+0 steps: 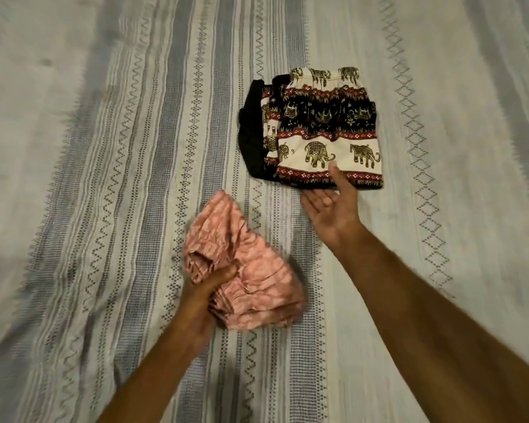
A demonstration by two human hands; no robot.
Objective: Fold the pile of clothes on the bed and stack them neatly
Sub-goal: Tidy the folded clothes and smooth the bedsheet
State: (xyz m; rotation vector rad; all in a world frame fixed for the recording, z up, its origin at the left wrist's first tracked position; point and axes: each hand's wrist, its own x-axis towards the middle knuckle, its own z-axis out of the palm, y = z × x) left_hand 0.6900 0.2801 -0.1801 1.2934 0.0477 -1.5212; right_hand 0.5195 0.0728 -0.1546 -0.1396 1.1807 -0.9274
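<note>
**Pink garment being gripped beside a folded stack**

The whole view is being filled by a striped bedspread [110, 154], patterned with grey bands, zigzags and diamonds, on which both forearms are being extended from the lower edge.

Just beyond the right hand, a folded stack [315, 129] is being seen lying flat: an elephant-print garment [327, 138] in cream, black and red is being carried on top, and a black garment [252, 132] is being shown beneath it, its edge sticking out on the side toward the left hand.

A pink patterned garment [245, 264], bunched and only loosely folded, is being held at the left hand, nearer than the stack and apart from it.

The right hand [333, 206] is being held open, palm turned up and inward, with the fingers spread and the thumb lying over the near edge of the elephant-print garment.

The left hand [208, 297] is being kept clamped on the gathered edge of the pink garment, fingers curled into the fabric. The two hands are being held well apart.
</note>
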